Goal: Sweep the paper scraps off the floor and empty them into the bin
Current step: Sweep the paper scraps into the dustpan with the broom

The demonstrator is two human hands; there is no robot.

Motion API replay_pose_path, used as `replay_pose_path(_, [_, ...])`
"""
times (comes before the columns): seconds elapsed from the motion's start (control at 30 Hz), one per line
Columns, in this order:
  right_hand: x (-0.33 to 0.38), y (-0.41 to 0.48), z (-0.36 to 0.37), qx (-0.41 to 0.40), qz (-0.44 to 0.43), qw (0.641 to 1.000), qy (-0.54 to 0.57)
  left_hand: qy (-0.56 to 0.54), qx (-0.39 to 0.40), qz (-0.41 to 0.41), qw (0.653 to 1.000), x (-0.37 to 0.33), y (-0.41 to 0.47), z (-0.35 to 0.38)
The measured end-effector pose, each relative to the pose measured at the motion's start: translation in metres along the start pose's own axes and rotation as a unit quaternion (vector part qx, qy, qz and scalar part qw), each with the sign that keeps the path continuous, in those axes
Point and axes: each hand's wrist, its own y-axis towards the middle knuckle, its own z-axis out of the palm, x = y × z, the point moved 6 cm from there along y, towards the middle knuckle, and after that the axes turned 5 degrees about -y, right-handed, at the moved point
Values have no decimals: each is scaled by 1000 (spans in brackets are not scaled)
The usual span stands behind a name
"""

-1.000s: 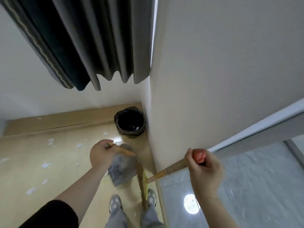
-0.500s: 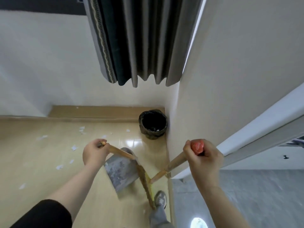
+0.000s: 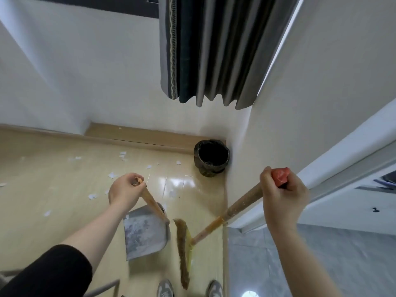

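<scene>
My left hand [image 3: 125, 190] grips the top of a wooden handle whose grey metal dustpan [image 3: 145, 232] hangs just above the wooden floor. My right hand [image 3: 282, 189] grips the red-capped end of the broom handle [image 3: 240, 205]; the broom head [image 3: 183, 251] stands on the floor right beside the dustpan. A black bin [image 3: 211, 160] with a dark liner stands in the far corner, past both tools. Several white paper scraps [image 3: 112, 175] lie scattered on the floor to the left and ahead.
A dark curtain [image 3: 205, 50] hangs over the corner above the bin. A wall [image 3: 310, 93] runs close on the right, with a grey tiled floor [image 3: 321, 254] past a threshold. My shoes [image 3: 165, 289] show at the bottom edge.
The view has swung left and up, so the bin and curtain sit further right. Both hands keep their grips; the dustpan and broom have shifted slightly apart in front of my feet.
</scene>
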Motion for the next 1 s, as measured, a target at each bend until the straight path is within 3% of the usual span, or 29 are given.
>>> replay_pose_path(0.33, [-16,-11,10,86,-56,995,-14,167,65,30,983,11,-38,12])
replay_pose_path(0.73, [-93,-48,39,242,-26,961,-127,350,240,55,904,67,-69,42])
replay_pose_path(0.9, [-146,-77,45,287,28,932,-221,383,204,101,895,84,-74,44])
replay_pose_path(1.0, [-154,-87,52,284,56,933,-216,265,109,98,953,87,-71,38])
